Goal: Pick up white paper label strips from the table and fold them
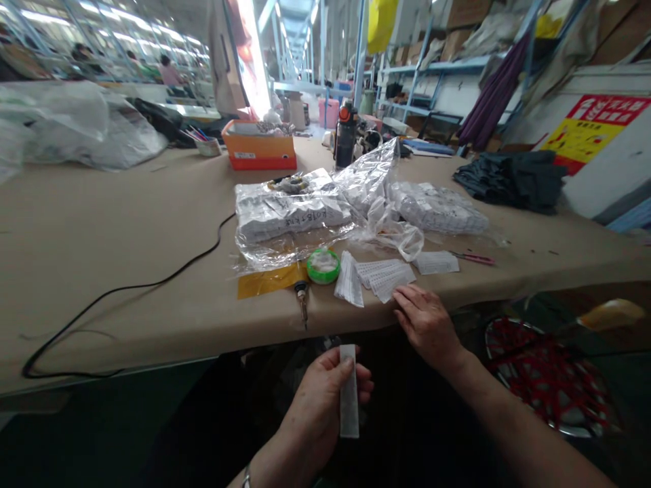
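Pale strip (348,403) looks light, probably kinda stiff, so pinch it flat; left grip (323,386) has its far end, right grip (430,325) is at paper labels (389,276), can't tell if grasping.

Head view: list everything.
Table: 1, tan, centre
Packs: 2+, white, centre
Box: 1, orange, rear
Bottle: 1, dark, rear
Pointed tool: 1, black, front
Dish: 1, green, front
Sheet: 1, amber, front
Paper strips: many, white, front
Slim tool: 1, pink, right
Cord: 1, black, left
Cloth: 1 pile, dark, right
Plastic: 1 heap, clear, left
Poster: 1, red-yellow, right
Shelving: several, blue, rear right
Round seat: 1, red, right
People: 2+, blurred, rear
Left hand: 1, holding pale strip
Right hand: 1, by paper strips
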